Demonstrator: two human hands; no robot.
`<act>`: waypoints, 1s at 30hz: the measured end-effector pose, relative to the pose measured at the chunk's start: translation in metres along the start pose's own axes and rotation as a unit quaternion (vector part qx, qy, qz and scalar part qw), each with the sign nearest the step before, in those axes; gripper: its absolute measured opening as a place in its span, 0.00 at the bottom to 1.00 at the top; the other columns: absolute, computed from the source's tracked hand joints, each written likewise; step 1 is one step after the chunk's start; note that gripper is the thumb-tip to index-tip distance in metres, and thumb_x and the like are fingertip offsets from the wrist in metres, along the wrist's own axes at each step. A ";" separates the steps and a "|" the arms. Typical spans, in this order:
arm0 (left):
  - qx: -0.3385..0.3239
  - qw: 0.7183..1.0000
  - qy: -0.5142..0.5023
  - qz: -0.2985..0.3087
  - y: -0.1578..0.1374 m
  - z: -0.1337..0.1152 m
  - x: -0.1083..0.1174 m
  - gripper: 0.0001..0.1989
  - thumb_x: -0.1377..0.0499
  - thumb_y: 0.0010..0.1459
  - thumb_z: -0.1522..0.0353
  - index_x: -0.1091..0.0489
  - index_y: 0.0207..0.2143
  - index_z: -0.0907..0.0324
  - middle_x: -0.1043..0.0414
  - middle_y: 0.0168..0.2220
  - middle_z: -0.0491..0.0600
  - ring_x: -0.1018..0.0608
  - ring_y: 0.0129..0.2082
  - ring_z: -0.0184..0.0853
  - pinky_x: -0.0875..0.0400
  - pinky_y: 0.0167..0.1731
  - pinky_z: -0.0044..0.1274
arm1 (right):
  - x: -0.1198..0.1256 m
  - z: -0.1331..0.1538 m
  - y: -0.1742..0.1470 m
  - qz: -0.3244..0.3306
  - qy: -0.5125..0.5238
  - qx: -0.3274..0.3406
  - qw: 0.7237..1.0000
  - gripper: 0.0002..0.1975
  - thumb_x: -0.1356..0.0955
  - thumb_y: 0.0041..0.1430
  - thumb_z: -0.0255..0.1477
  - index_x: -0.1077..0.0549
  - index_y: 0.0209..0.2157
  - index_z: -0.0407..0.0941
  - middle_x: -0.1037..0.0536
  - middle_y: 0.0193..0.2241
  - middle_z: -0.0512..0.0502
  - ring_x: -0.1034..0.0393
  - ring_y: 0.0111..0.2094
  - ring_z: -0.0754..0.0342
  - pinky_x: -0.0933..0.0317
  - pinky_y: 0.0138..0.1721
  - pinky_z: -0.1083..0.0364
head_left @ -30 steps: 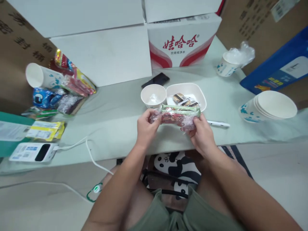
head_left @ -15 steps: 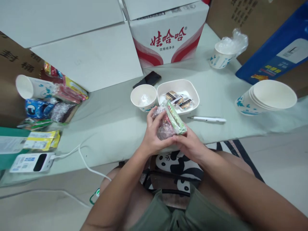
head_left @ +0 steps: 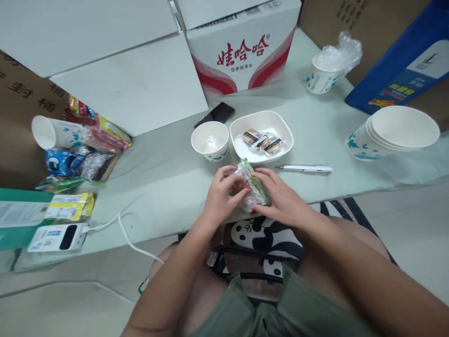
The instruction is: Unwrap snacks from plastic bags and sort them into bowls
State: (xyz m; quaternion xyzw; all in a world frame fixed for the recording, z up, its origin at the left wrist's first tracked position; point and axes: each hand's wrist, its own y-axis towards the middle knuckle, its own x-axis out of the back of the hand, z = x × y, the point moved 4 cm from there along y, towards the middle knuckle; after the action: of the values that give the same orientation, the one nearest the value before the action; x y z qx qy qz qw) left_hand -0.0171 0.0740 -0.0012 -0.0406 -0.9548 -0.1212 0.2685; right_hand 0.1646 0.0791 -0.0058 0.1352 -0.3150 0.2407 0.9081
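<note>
A bundle of snack packets in clear plastic wrap [head_left: 257,188], green on its right side and red within, is held between my hands at the table's front edge. My left hand [head_left: 222,194] grips its left side, fingers curled over the wrap. On the right side, my right hand [head_left: 280,195] clasps the green part between thumb and fingers. Just beyond stands a white square bowl [head_left: 287,145] with several small wrapped biscuits [head_left: 263,142] in it. Left of that is a paper cup [head_left: 212,152] with clear plastic inside.
A white pen [head_left: 305,168] lies right of the bowl, and a phone [head_left: 219,113] lies behind the cup. Stacked paper cups [head_left: 365,142] stand at the right. Snack packets [head_left: 63,161] and a white power bank [head_left: 58,238] with a cable are at the left. Boxes [head_left: 242,61] line the back.
The wrapped bundle has come down closer to the table's front edge. My right hand has shifted from under its lower corner up onto its right side. The view has shifted slightly.
</note>
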 end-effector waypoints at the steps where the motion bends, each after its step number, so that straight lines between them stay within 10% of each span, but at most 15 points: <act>1: -0.007 1.000 -0.003 -0.006 0.000 0.000 -0.001 0.08 0.34 0.58 0.66 0.28 0.39 0.58 0.32 0.53 0.55 0.23 0.50 0.39 0.19 0.43 0.31 | -0.003 -0.001 0.001 0.010 -0.001 0.008 1.000 0.38 0.27 0.54 0.31 0.42 0.65 0.52 0.40 0.65 0.35 0.40 0.65 0.35 0.40 0.63 0.33; 6: -0.075 0.996 -0.028 -0.029 -0.003 0.000 -0.005 0.28 0.34 0.57 0.67 0.40 0.58 0.52 0.31 0.56 0.54 0.25 0.57 0.41 0.19 0.46 0.32 | -0.009 -0.004 0.008 -0.008 0.051 0.045 0.998 0.52 0.26 0.52 0.29 0.57 0.71 0.56 0.45 0.68 0.34 0.44 0.67 0.35 0.41 0.63 0.33; 10: -0.112 0.994 -0.014 -0.003 -0.004 -0.004 -0.002 0.18 0.37 0.59 0.68 0.31 0.52 0.52 0.34 0.60 0.55 0.31 0.64 0.45 0.23 0.55 0.38 | -0.004 0.001 0.010 -0.010 0.101 0.052 0.993 0.42 0.28 0.54 0.26 0.45 0.67 0.56 0.36 0.61 0.38 0.36 0.62 0.39 0.39 0.61 0.35; 14: -0.022 0.988 -0.131 0.077 -0.004 0.003 0.003 0.32 0.29 0.50 0.63 0.33 0.58 0.48 0.55 0.71 0.56 0.35 0.67 0.52 0.22 0.54 0.37 | 0.003 0.002 0.012 -0.044 0.160 0.025 0.986 0.30 0.26 0.53 0.30 0.35 0.57 0.54 0.31 0.56 0.42 0.34 0.59 0.39 0.38 0.60 0.36; 20: 0.072 0.948 -0.261 0.170 -0.006 0.008 0.001 0.31 0.31 0.53 0.64 0.38 0.58 0.49 0.28 0.51 0.52 0.19 0.42 0.36 0.21 0.44 0.30 | 0.003 0.006 0.011 0.002 0.245 -0.017 0.969 0.28 0.27 0.56 0.35 0.34 0.57 0.53 0.31 0.59 0.42 0.31 0.57 0.42 0.33 0.55 0.41; 25: 0.054 0.976 -0.186 0.099 -0.003 0.006 0.009 0.25 0.32 0.54 0.65 0.33 0.53 0.51 0.25 0.46 0.49 0.22 0.37 0.31 0.24 0.39 0.25 | 0.051 -0.017 -0.006 -0.160 0.019 -0.034 0.986 0.14 0.32 0.62 0.36 0.25 0.48 0.49 0.26 0.55 0.38 0.30 0.55 0.40 0.35 0.56 0.38; 30: 0.047 0.984 -0.137 0.102 0.001 0.005 0.007 0.23 0.33 0.55 0.64 0.31 0.53 0.53 0.24 0.44 0.49 0.22 0.36 0.32 0.24 0.39 0.26 | 0.085 -0.072 -0.029 -0.179 -0.270 -0.216 0.921 0.20 0.34 0.59 0.33 0.24 0.51 0.44 0.25 0.55 0.32 0.32 0.55 0.32 0.39 0.55 0.33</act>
State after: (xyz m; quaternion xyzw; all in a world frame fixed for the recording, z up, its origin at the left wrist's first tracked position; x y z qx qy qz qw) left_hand -0.0255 0.0765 -0.0015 -0.1410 -0.9780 -0.0419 0.1476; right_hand 0.2742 0.1132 -0.0098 0.0495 -0.5632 -0.0450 0.8236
